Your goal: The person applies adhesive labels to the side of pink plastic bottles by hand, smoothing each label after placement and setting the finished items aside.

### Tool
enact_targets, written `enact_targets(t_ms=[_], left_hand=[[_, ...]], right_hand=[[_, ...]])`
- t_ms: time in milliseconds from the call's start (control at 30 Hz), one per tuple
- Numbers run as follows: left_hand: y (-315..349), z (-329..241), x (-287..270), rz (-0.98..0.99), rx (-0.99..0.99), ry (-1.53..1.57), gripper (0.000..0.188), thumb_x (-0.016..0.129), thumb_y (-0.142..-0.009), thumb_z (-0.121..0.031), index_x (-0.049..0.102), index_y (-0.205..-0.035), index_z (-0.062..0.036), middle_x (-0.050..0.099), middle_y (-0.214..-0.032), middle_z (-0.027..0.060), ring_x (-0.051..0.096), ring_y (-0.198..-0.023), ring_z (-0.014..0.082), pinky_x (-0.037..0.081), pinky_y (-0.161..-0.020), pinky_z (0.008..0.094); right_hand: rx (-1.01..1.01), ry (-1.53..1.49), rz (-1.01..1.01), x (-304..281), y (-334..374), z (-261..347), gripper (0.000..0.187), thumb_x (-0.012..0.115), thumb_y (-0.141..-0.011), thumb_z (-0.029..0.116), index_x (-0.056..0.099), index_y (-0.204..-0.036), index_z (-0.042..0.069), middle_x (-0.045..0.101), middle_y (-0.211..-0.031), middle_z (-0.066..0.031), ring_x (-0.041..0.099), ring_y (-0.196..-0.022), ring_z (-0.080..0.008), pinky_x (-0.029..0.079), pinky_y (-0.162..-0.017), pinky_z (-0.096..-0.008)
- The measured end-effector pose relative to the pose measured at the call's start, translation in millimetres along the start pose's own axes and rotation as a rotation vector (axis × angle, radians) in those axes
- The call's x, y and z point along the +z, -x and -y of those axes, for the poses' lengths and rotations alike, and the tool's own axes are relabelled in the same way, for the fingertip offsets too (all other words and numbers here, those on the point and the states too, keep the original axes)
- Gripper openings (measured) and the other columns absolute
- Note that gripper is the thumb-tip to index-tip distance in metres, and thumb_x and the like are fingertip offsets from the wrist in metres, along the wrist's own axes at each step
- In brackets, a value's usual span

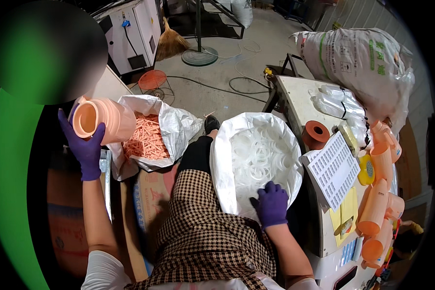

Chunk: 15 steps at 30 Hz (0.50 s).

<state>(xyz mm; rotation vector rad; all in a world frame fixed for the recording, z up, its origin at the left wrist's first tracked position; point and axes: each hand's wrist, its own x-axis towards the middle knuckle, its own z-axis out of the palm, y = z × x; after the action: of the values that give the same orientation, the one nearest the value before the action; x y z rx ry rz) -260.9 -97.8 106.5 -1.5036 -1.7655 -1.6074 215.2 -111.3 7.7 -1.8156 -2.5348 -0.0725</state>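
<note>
My left hand (86,145), in a purple glove, is raised at the left. It grips a peach-orange plastic pipe fitting (115,121), whose round mouth faces me. Just below and right of the fitting, a white woven sack (176,130) holds many small orange plastic sticks (147,140). My right hand (271,205), gloved in purple too, is over the near right part of another white sack (222,169). Translucent rubber-like rings (261,154) fill that sack. The fingers of this hand are bent and somewhat apart, above the rings; I see nothing held in them.
A white table (295,94) at the right bears a red-brown tape roll (316,133), a printed sheet (334,169) and several orange pipe fittings (372,210). Behind it stands a large stuffed sack (357,63). Cables (198,82), a red stool (152,79) and a broom (170,41) are on the floor ahead.
</note>
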Motion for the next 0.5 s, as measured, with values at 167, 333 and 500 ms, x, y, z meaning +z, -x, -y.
enact_targets(t_ms=[167,333,500], left_hand=[[15.6,20.0,14.0,0.069,-0.023,0.106,0.111,0.083,-0.073,-0.006,0.011,-0.157,0.0006,0.051,-0.141,0.0182,0.053,-0.127,0.0274,0.04,-0.11,0.0393],[57.6,47.4,9.6,0.084,-0.127,0.195,0.1,0.087,-0.069,-0.011,0.03,-0.15,0.0013,0.056,-0.135,0.0139,0.055,-0.123,0.0257,0.04,-0.11,0.0386],[67.8,19.1,9.2,0.269,0.036,-0.053,0.095,0.089,-0.066,-0.021,0.039,-0.142,0.0039,0.059,-0.13,0.0128,0.057,-0.121,0.0254,0.035,-0.114,0.0395]], right_hand=[[0.014,0.086,0.181,50.5,6.3,-40.7,0.021,0.073,-0.077,0.028,0.072,-0.087,0.01,0.059,-0.1,-0.0105,0.058,-0.097,-0.029,0.047,-0.08,-0.0417],[-0.11,-0.658,-0.31,38.8,-10.3,-27.6,0.01,0.068,-0.07,0.001,0.059,-0.074,0.001,0.059,-0.099,-0.0196,0.059,-0.09,-0.0372,0.05,-0.078,-0.0443],[0.084,-1.283,-0.012,9.0,-2.8,-14.1,0.015,0.069,-0.079,0.0,0.071,-0.094,-0.003,0.068,-0.083,-0.0087,0.063,-0.071,-0.0138,0.048,-0.062,-0.0266]])
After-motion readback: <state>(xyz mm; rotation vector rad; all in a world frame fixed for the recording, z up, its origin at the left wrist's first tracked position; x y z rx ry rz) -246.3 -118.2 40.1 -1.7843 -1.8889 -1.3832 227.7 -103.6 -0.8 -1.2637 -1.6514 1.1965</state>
